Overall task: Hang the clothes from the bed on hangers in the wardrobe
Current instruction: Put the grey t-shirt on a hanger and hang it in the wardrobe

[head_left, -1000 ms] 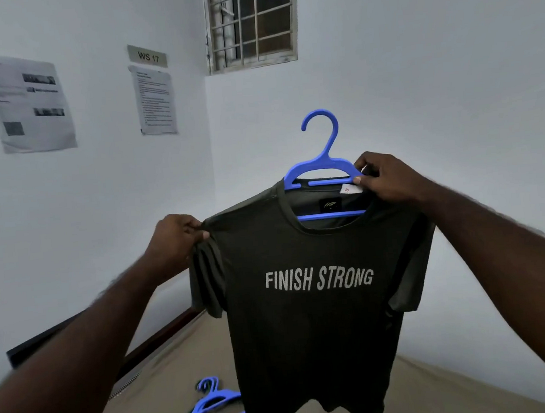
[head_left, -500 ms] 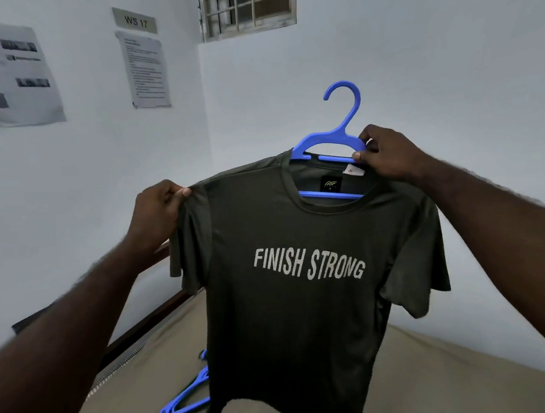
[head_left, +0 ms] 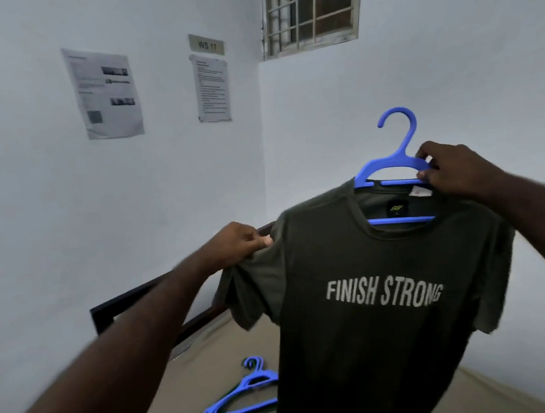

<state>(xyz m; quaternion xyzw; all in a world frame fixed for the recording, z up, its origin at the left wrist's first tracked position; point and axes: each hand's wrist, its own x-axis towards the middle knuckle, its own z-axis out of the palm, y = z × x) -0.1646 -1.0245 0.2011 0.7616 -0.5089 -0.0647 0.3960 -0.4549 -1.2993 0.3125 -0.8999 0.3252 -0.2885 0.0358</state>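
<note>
While our right hand (head_left: pixel 449 167) grips the blue hanger (head_left: pixel 395 159) at the right of the frame, fingers and thumb curled round its upper bar just beside the hook, our left hand (head_left: pixel 238 245) pinches the shirt (head_left: pixel 375 345) at its shoulder seam near the centre. The shirt is dark olive, with FINISH STRONG printed in pale letters across the chest. It hangs on the hanger and fills the lower right of the frame, held in the air above the bed (head_left: pixel 187 378). We see the hook standing free above the collar, and the hanger's lower bar crossing inside the neck opening, below a small label and a white tag. The sleeve under our left hand is bunched and folded; the other sleeve falls at the right edge, partly behind our right forearm.

At the lower centre, spare blue hangers (head_left: pixel 241 396) lie on the tan bed cover, their far ends hidden behind the shirt's hem; we cannot tell how many there are. A dark bed frame (head_left: pixel 134 294) runs along the white wall (head_left: pixel 34 210) at the left. In the upper left, a large printed sheet (head_left: pixel 104 92) and a smaller printed sheet (head_left: pixel 212 88) are stuck on that wall, with a sign (head_left: pixel 207 44) reading WS 17 just above the smaller one. A barred window (head_left: pixel 311 8) sits at the top centre.
</note>
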